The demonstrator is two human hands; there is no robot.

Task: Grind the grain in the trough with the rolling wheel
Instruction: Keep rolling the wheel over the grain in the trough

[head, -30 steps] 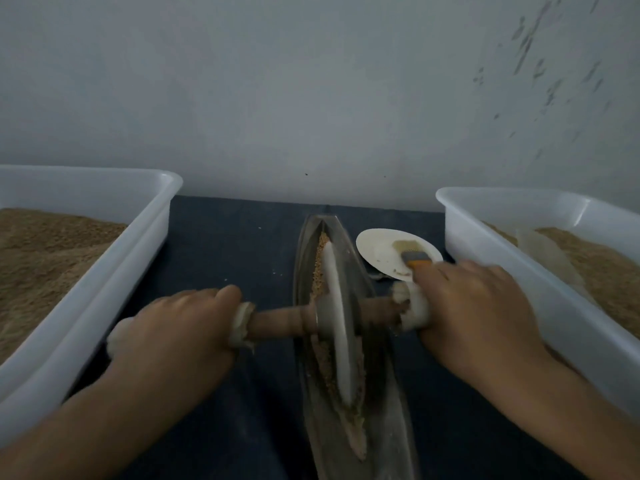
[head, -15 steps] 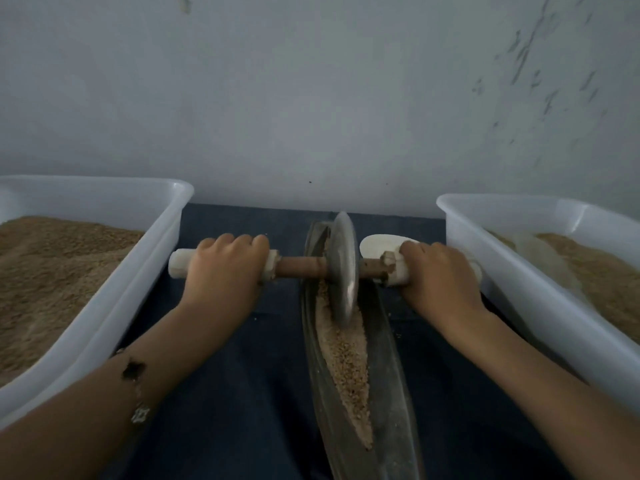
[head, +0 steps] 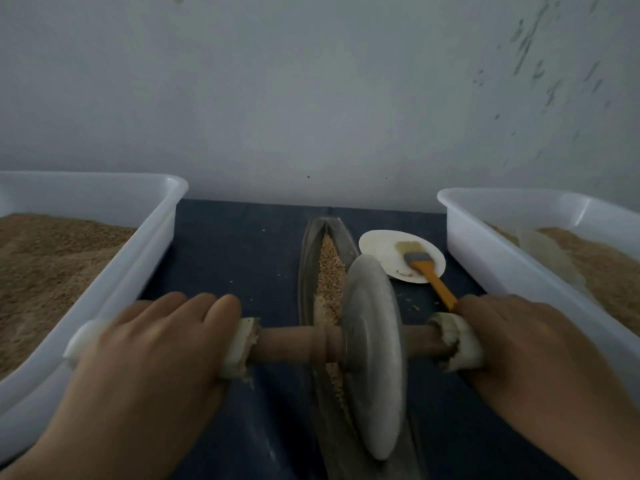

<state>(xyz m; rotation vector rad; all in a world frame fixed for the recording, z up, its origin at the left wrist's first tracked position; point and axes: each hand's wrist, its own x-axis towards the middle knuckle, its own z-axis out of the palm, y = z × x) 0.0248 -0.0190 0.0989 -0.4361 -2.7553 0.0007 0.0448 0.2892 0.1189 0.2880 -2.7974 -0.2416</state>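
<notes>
A narrow metal trough (head: 306, 271) runs away from me down the middle of the dark table, with brown grain (head: 330, 268) lying in its groove. A grey metal rolling wheel (head: 374, 355) stands on edge in the near half of the trough, on a wooden axle (head: 294, 344) with white-wrapped ends. My left hand (head: 152, 362) grips the left wrapped handle. My right hand (head: 533, 358) grips the right one. The wheel hides the near part of the grain.
A white tub (head: 114, 292) of brown grain stands at the left, and a second white tub (head: 512, 268) of grain at the right. A small white dish (head: 381, 247) with an orange-handled brush (head: 429, 271) lies between trough and right tub. A grey wall rises close behind.
The wheel rolled to the far end of the trough and has come back toward me to the near half, with both hands on the handles throughout. The dish and brush are uncovered again.
</notes>
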